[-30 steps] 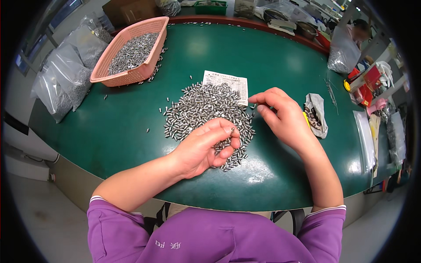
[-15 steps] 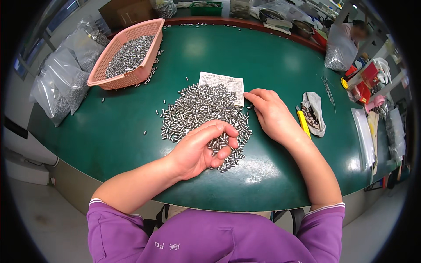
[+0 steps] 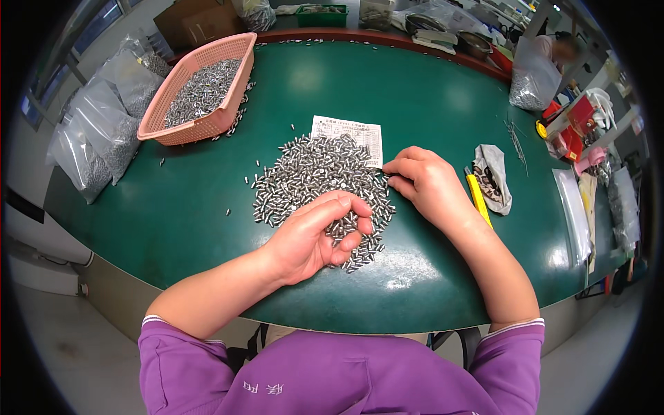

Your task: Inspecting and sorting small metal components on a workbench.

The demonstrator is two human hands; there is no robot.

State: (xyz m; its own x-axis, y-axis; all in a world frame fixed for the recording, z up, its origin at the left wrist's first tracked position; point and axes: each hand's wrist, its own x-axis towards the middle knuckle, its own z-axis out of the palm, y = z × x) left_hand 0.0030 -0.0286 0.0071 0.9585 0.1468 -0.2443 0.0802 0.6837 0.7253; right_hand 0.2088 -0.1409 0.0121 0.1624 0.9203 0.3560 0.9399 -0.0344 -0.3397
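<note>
left hand [image 3: 315, 238] cupped, fingers curled on small metal pins [image 3: 315, 176] | right hand [image 3: 425, 183] fingers pinched together at pile edge | risk: loose pins could roll off green table [image 3: 173, 214]

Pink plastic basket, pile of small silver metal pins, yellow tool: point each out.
Pink plastic basket [image 3: 181, 129]: head view, near rim.
Pile of small silver metal pins [image 3: 311, 173]: head view, pile's middle.
Yellow tool [image 3: 478, 200]: head view, its handle.

The surface [image 3: 415, 90] under my work is dark green with a reddish-brown edge. The pins [image 3: 311, 173] heaped on it are shiny silver. The basket [image 3: 228, 114] is salmon pink with a lattice pattern. The paper slip [image 3: 360, 131] is white with dark print. I see a yellow tool [image 3: 478, 200] beside a grey rag [image 3: 499, 169]. My sleeves [image 3: 207, 360] are purple with white cuff stripes.
</note>
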